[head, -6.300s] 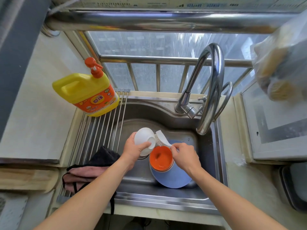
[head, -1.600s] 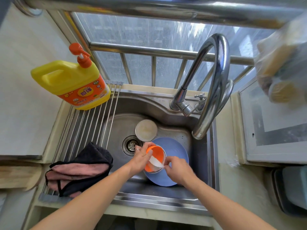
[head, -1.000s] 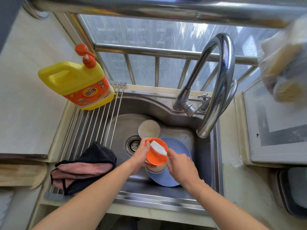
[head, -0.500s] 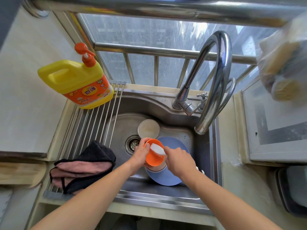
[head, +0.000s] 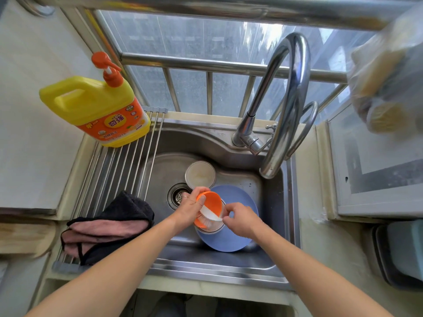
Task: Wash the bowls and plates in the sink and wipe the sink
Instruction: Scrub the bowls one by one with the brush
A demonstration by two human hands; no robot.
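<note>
Tilted further toward the right since a moment ago, the orange bowl (head: 211, 203) sits in the left hand's (head: 191, 208) curled grip above the blue plate (head: 231, 239); right hand (head: 241, 219) pinches the white brush (head: 209, 213) inside it.

— Where is there room in the sink (head: 229, 143)?

— On the left, the bare floor round the drain (head: 177, 197), and the near strip in front of the blue plate (head: 240, 202).

— What blocks the rest?

— The white bowl (head: 200, 174) at the back, the plate on the right, the faucet (head: 290, 106) arching over the back right corner, and the cloth (head: 109, 227) and detergent bottle (head: 103, 110) on the rack (head: 128, 161).
</note>
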